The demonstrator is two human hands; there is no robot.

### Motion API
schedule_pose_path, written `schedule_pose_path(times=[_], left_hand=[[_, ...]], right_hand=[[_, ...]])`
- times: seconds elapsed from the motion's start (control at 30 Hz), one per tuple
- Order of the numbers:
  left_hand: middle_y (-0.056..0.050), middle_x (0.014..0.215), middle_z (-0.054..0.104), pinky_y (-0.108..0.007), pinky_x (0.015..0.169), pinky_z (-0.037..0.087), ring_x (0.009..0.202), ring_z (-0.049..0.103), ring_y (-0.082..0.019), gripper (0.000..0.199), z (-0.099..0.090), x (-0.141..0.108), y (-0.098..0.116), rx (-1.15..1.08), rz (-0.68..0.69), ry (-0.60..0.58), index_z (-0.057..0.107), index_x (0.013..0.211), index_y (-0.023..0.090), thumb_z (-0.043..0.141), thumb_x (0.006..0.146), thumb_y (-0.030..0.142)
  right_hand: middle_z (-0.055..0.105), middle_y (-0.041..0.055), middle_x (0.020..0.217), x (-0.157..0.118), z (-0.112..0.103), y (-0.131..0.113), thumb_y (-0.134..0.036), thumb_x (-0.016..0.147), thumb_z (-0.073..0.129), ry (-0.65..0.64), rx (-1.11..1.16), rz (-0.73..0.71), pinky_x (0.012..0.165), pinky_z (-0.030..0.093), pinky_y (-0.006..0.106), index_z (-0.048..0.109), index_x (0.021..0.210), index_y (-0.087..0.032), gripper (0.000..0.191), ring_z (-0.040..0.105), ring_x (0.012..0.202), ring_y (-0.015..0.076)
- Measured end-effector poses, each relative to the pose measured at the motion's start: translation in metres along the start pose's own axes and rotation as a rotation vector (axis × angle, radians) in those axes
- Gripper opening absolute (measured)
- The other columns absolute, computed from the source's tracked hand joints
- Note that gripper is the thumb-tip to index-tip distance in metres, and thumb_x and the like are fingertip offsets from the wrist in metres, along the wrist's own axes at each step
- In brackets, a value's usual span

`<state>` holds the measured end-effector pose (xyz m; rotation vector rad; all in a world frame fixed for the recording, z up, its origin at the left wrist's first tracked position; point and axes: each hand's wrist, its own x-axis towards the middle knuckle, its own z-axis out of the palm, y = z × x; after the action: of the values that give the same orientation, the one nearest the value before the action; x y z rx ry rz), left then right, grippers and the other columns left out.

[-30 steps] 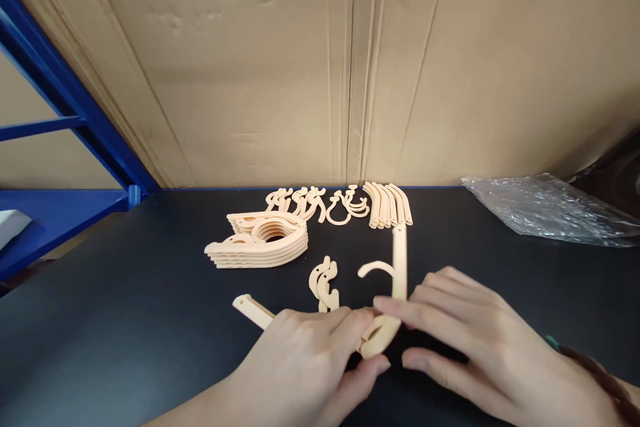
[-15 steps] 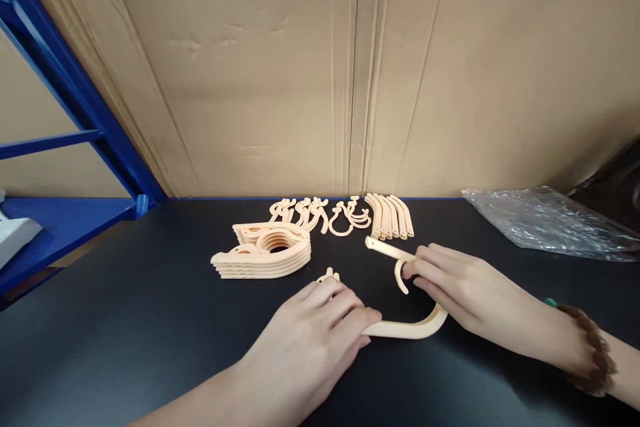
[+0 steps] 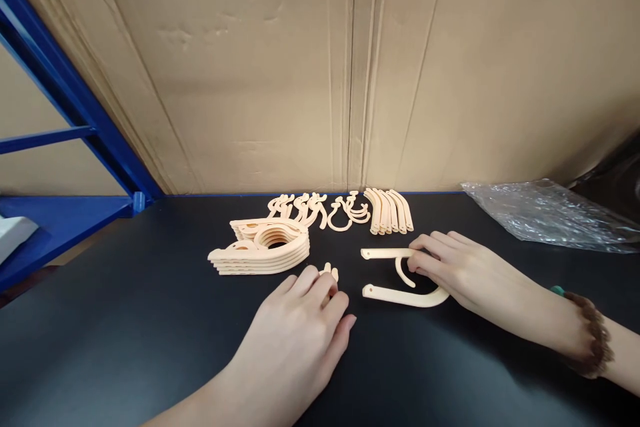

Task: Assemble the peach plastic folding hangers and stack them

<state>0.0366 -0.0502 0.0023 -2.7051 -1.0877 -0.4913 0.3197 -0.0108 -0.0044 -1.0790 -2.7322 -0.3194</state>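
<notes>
My right hand (image 3: 450, 263) is closed on a pale beige U-shaped piece (image 3: 407, 297) that looks like folding-hanger arms. Its two holed ends point left, and a short curved tab hangs between them; the bend at the right is partly behind my fingers. My left hand (image 3: 313, 323) has its fingers bent over a small two-pronged beige piece (image 3: 329, 271), perhaps a hanger hook. The thumb stands apart from the fingers, and the fingertips are partly hidden. Beyond my left hand lies a neat stack of similar curved beige pieces (image 3: 263, 260).
Along the back of the black table (image 3: 150, 320) are several beige hooks (image 3: 340, 215) and a row of curved arms (image 3: 387, 212). A clear plastic bag (image 3: 545, 217) lies back right. Cardboard (image 3: 250, 80) stands behind, and a blue metal frame (image 3: 115, 147) is at the left.
My left hand has let go of the lower end of the U-shaped piece and drawn slightly left. That lower end now lies closer to the upper one. My right hand keeps its grip.
</notes>
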Motion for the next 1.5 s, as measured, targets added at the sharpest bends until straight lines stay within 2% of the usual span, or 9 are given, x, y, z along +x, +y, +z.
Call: schedule_pose_path(times=[0.2, 0.47, 0.63, 0.73, 0.87, 1.03, 1.2, 1.4, 1.5], left_hand=[[-0.011, 0.091, 0.070, -0.043, 0.070, 0.060, 0.087, 0.066, -0.030, 0.020, 0.002, -0.006, 0.006, -0.002, -0.014, 0.012, 0.071, 0.100, 0.011, 0.061, 0.088, 0.023], [-0.008, 0.094, 0.072, -0.034, 0.066, 0.057, 0.079, 0.067, -0.023, 0.026, 0.007, -0.016, 0.019, 0.117, 0.130, 0.035, 0.068, 0.112, 0.012, 0.052, 0.092, 0.011], [-0.008, 0.092, 0.072, -0.029, 0.063, 0.055, 0.072, 0.066, -0.020, 0.032, 0.004, -0.015, 0.023, 0.079, 0.199, 0.086, 0.067, 0.109, 0.011, 0.045, 0.087, 0.002], [-0.007, 0.090, 0.072, -0.028, 0.062, 0.056, 0.070, 0.066, -0.019, 0.033, 0.002, -0.013, 0.022, 0.059, 0.220, 0.095, 0.067, 0.106, 0.012, 0.043, 0.087, 0.000], [-0.006, 0.088, 0.069, -0.028, 0.061, 0.056, 0.069, 0.064, -0.018, 0.034, 0.001, -0.013, 0.023, 0.025, 0.195, 0.034, 0.065, 0.111, 0.012, 0.044, 0.087, 0.001], [-0.002, 0.078, 0.063, -0.026, 0.056, 0.053, 0.063, 0.059, -0.017, 0.025, 0.005, -0.015, 0.023, -0.066, 0.141, -0.035, 0.065, 0.102, 0.015, 0.052, 0.084, 0.005], [-0.002, 0.079, 0.061, -0.028, 0.053, 0.053, 0.063, 0.059, -0.018, 0.032, 0.003, -0.013, 0.023, -0.059, 0.121, -0.062, 0.061, 0.111, 0.014, 0.048, 0.084, 0.003], [-0.003, 0.086, 0.062, -0.028, 0.051, 0.055, 0.062, 0.063, -0.018, 0.048, -0.003, -0.011, 0.017, -0.042, 0.108, -0.002, 0.049, 0.123, 0.014, 0.035, 0.080, -0.004], [-0.005, 0.093, 0.062, -0.026, 0.054, 0.055, 0.071, 0.068, -0.018, 0.058, -0.003, -0.010, 0.012, 0.001, 0.023, 0.048, 0.049, 0.119, 0.017, 0.028, 0.072, -0.010]], right_hand=[[0.061, 0.0064, 0.107, 0.000, 0.002, 0.001, 0.001, 0.091, 0.040, -0.007, -0.029, -0.018, 0.075, 0.040, 0.035, 0.058, 0.095, -0.020, 0.028, 0.057, 0.084, 0.0199], [0.062, 0.0058, 0.107, -0.002, 0.008, 0.003, -0.002, 0.093, 0.041, 0.043, -0.075, -0.048, 0.073, 0.037, 0.033, 0.057, 0.096, -0.021, 0.025, 0.055, 0.079, 0.0193], [0.062, 0.0059, 0.107, -0.002, 0.007, -0.001, 0.003, 0.090, 0.042, 0.023, -0.070, -0.025, 0.074, 0.039, 0.033, 0.059, 0.098, -0.019, 0.030, 0.055, 0.078, 0.0186], [0.063, 0.0065, 0.106, -0.002, 0.004, -0.004, 0.001, 0.091, 0.041, 0.063, -0.086, -0.033, 0.073, 0.039, 0.033, 0.061, 0.099, -0.018, 0.028, 0.055, 0.078, 0.0191], [0.064, 0.0080, 0.096, 0.001, -0.008, -0.012, -0.009, 0.098, 0.042, 0.150, -0.041, -0.089, 0.070, 0.039, 0.033, 0.064, 0.097, -0.015, 0.023, 0.056, 0.078, 0.0198], [0.066, 0.0068, 0.088, 0.002, -0.015, -0.024, -0.030, 0.101, 0.049, 0.115, 0.122, -0.159, 0.067, 0.039, 0.033, 0.065, 0.095, -0.015, 0.023, 0.056, 0.073, 0.0188], [0.065, 0.0054, 0.086, 0.000, -0.012, -0.026, -0.023, 0.104, 0.041, 0.069, 0.162, -0.172, 0.068, 0.040, 0.032, 0.064, 0.089, -0.017, 0.028, 0.058, 0.075, 0.0177], [0.063, 0.0048, 0.087, -0.002, -0.014, -0.024, -0.046, 0.098, 0.052, -0.005, 0.250, -0.146, 0.063, 0.041, 0.030, 0.063, 0.089, -0.017, 0.033, 0.054, 0.070, 0.0168], [0.062, 0.0048, 0.088, -0.004, -0.014, -0.026, -0.045, 0.097, 0.056, -0.002, 0.251, -0.153, 0.064, 0.042, 0.030, 0.062, 0.089, -0.017, 0.030, 0.055, 0.071, 0.0167]])
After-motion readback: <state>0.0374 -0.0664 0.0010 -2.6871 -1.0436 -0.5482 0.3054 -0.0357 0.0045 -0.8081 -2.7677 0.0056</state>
